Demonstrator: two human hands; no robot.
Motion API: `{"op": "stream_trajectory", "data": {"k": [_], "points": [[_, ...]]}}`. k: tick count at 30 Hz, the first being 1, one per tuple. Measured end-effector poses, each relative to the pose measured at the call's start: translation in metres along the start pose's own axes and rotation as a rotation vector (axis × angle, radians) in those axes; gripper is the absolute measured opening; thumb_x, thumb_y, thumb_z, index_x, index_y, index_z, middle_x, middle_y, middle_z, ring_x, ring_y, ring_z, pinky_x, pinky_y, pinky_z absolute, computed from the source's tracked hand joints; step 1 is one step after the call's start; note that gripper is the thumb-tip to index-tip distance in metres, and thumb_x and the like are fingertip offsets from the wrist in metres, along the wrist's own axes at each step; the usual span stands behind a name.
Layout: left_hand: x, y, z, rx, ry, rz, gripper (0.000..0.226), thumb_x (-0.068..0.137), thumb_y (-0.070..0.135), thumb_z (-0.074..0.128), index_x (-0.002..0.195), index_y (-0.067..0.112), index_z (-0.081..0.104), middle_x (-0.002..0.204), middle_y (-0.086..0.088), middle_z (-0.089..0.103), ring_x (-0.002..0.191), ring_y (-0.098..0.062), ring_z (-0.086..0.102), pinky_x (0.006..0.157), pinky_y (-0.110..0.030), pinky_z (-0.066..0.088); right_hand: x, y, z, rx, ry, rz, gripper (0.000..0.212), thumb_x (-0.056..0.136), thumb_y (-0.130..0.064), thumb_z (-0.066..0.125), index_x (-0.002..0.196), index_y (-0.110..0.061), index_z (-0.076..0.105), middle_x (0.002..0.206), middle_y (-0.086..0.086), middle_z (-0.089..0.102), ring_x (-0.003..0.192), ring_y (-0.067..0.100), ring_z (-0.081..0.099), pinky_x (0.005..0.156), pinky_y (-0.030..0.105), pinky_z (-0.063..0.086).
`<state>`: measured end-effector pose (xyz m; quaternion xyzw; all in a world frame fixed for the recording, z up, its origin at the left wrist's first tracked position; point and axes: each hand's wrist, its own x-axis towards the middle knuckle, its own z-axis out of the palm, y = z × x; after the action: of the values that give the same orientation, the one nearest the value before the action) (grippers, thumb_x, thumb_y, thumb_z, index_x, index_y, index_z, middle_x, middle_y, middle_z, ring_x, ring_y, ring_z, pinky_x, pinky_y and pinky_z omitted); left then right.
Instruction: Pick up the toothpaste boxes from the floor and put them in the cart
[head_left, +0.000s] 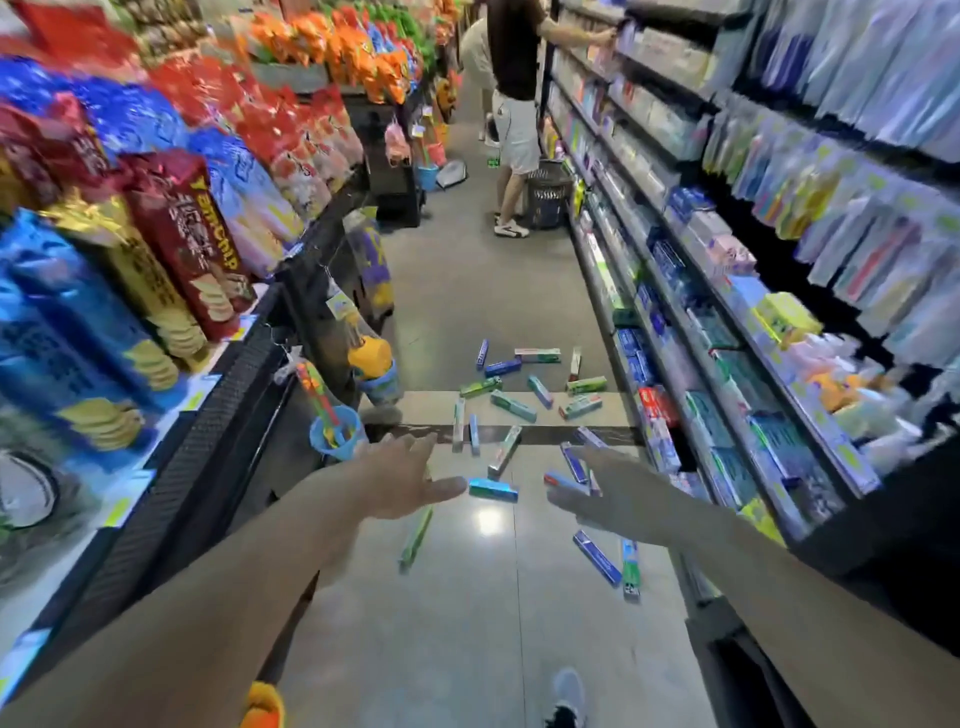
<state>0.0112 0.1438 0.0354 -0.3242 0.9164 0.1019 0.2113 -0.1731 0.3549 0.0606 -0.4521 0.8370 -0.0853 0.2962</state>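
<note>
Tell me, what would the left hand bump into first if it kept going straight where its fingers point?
Probably the blue-green toothpaste box lying on the floor just past the left hand; depth is hard to judge.

Print on the scattered toothpaste boxes (524, 405) is too blurred to read; a shoe (567, 699) seems cut off below.
</note>
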Motion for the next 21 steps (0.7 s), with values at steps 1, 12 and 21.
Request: {"op": "stream_trajectory", "data": {"k": [1,12,21], "points": [[0.012,0.000,-0.004,-0.005,-0.006,-0.007,0.101,0.079,0.085,0.026,0.156,0.021,0.011,0.161,-0.006,0.020,0.148,-0.030,0.015,0.116,-0.055,0.020,0.016,0.004,-0.006,-0.015,0.007,-0.009,0.101,0.070,-0.088,0.042,0.146,-0.022,0.039,0.143,0.001,0.048,0.133,0.027,0.044,0.107,0.047,0.038],[0.149,0.021,-0.056,-0.067,-0.075,-0.112,0.098,0.084,0.080,0.030,0.157,0.020,0.006,0.162,-0.007,0.017,0.149,-0.030,0.014,0.116,-0.053,0.017,0.185,0.064,-0.079,-0.084,-0.043,-0.060,0.101,0.075,-0.085,0.040,0.154,-0.024,0.022,0.159,-0.003,0.027,0.144,0.022,0.026,0.115,0.046,0.028],[0.243,-0.021,-0.051,-0.189,-0.156,-0.148,0.095,0.085,0.077,0.036,0.156,0.021,0.006,0.160,-0.005,0.021,0.147,-0.026,0.018,0.117,-0.052,0.020,0.304,0.063,-0.084,-0.127,-0.162,-0.031,0.087,0.081,-0.079,0.043,0.144,-0.018,0.039,0.149,0.003,0.040,0.134,0.026,0.039,0.106,0.043,0.037]]}}
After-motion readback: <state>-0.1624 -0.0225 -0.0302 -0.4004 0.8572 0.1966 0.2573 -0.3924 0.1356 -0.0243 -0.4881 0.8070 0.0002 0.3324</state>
